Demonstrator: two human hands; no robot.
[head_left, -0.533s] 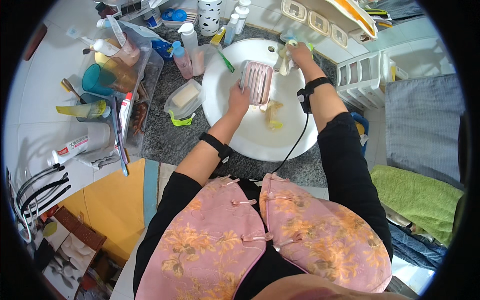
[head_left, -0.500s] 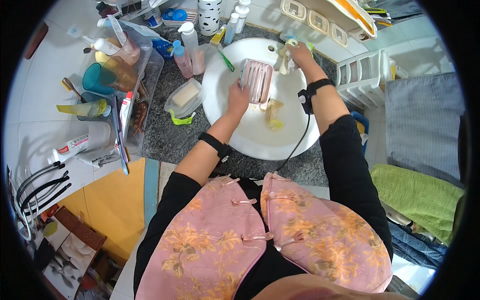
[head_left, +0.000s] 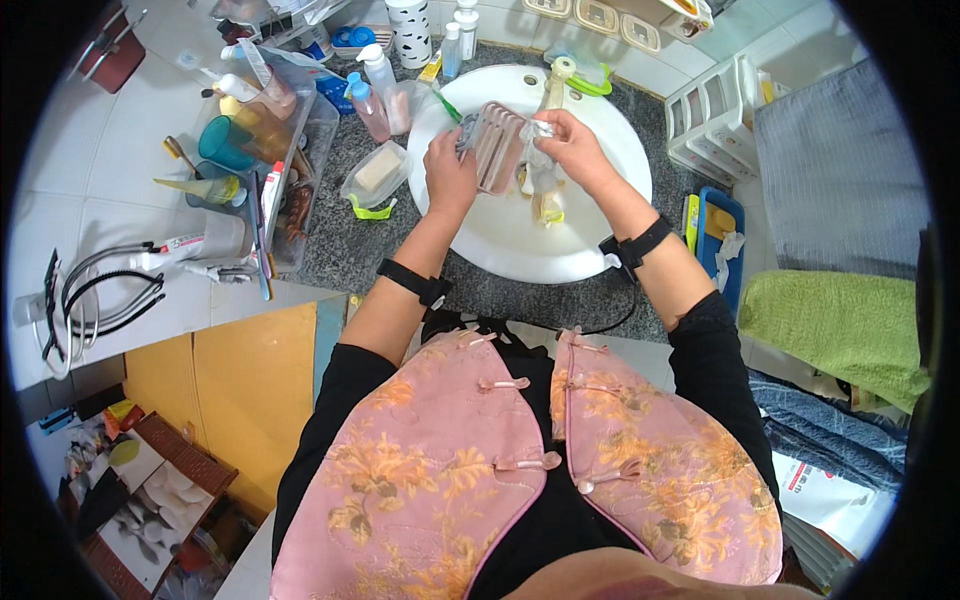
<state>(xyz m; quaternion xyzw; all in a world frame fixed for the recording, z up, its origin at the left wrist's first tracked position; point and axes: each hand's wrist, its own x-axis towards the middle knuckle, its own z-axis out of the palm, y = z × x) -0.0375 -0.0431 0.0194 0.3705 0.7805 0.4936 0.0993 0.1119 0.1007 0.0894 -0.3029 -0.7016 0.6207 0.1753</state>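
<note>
My left hand (head_left: pixel 452 170) grips a pink slatted soap dish (head_left: pixel 497 150) by its left side and holds it tilted over the white washbasin (head_left: pixel 475 245). Close to the dish's right edge, the fingers of my right hand (head_left: pixel 575 150) are pinched on a crumpled, whitish, see-through piece (head_left: pixel 537 130); its material is hard to tell. Behind my right hand rises the pale faucet (head_left: pixel 561 72). A yellowish crumpled thing (head_left: pixel 549 209) lies in the basin below the dish.
Left of the basin, a bar of soap (head_left: pixel 377 171) sits in a clear box on the dark speckled counter (head_left: pixel 345 238). Pump bottles (head_left: pixel 369 110) stand behind it. A clear bin of cups and toothbrushes (head_left: pixel 305 175) is further left. White drawers (head_left: pixel 712 118) and a blue bin (head_left: pixel 722 235) are right.
My right hand has come from the faucet toward me and left, up to the soap dish. The dish has shifted slightly left and is tilted more. My view has shifted a little.
</note>
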